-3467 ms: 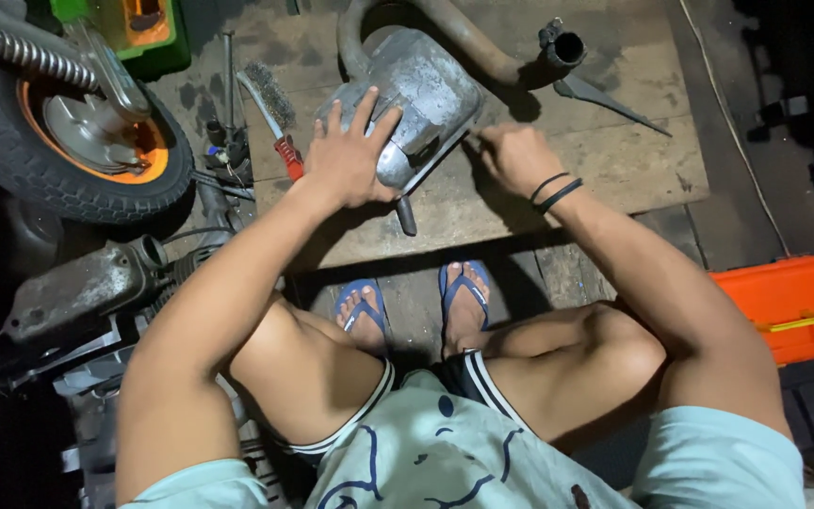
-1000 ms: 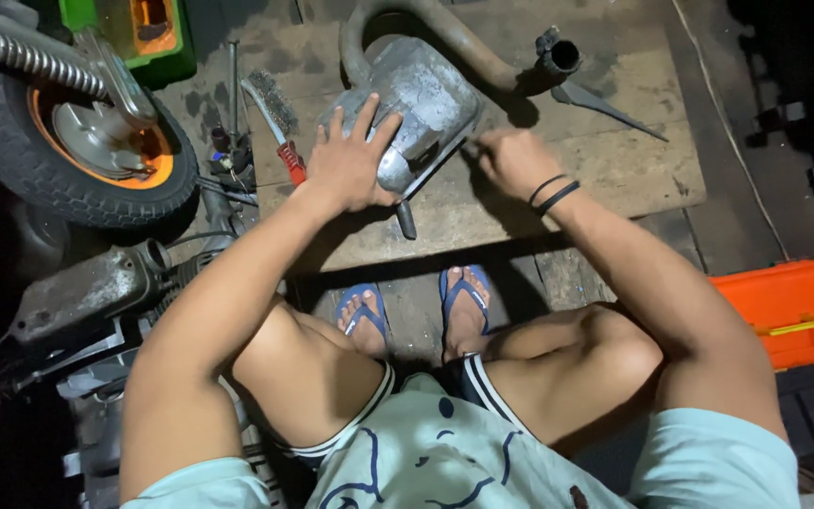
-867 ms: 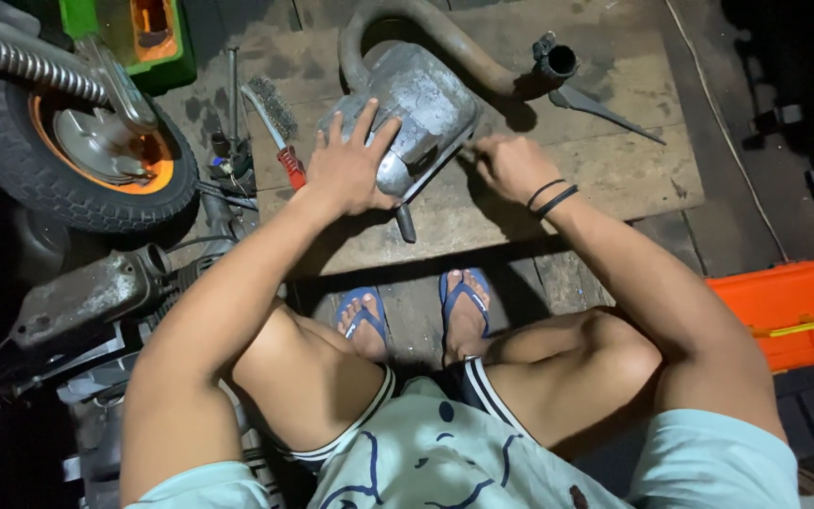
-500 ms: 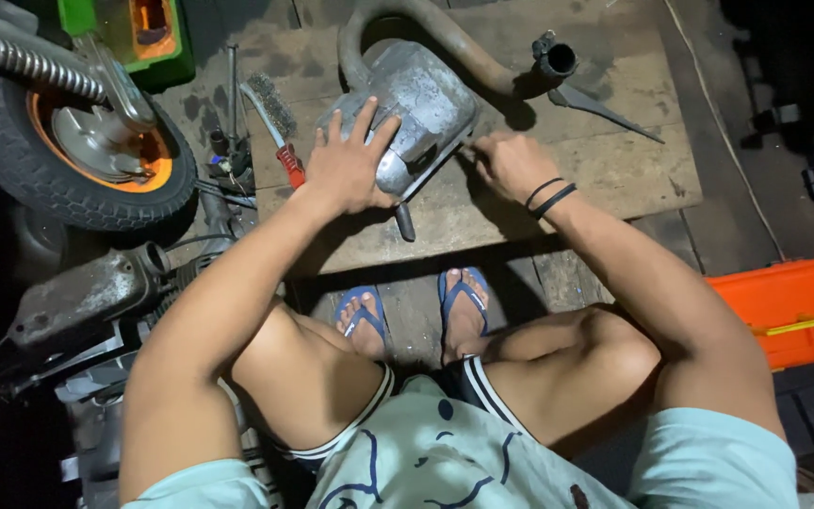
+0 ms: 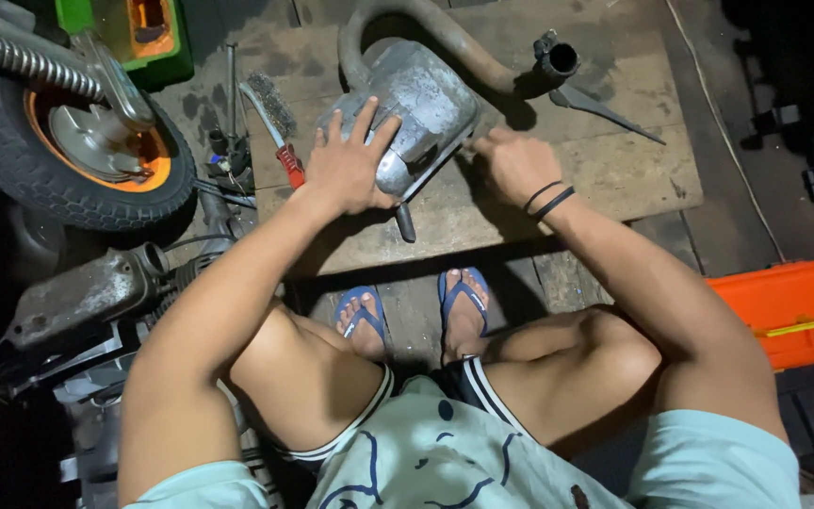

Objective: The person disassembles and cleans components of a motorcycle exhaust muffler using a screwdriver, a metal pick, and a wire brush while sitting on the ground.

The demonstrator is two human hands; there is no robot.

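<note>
A dull grey metal muffler (image 5: 421,99) with a curved rusty exhaust pipe (image 5: 463,42) lies on a wooden board (image 5: 614,160) in front of my knees. My left hand (image 5: 346,165) rests flat on the muffler's near side, fingers spread. My right hand (image 5: 515,165), with black bands at the wrist, is closed at the muffler's right edge; what it pinches is hidden. A dark handle (image 5: 405,221) sticks out below the muffler.
A small wheel with orange rim (image 5: 96,151) and a coil spring stands at the left. A wire brush with red handle (image 5: 275,132) lies left of the muffler. An engine part (image 5: 77,302) sits lower left, an orange toolbox (image 5: 789,306) at the right, a green box (image 5: 138,28) at the top.
Almost nothing differs. Both hands stay on the muffler in the same places; only the view shifts slightly.
</note>
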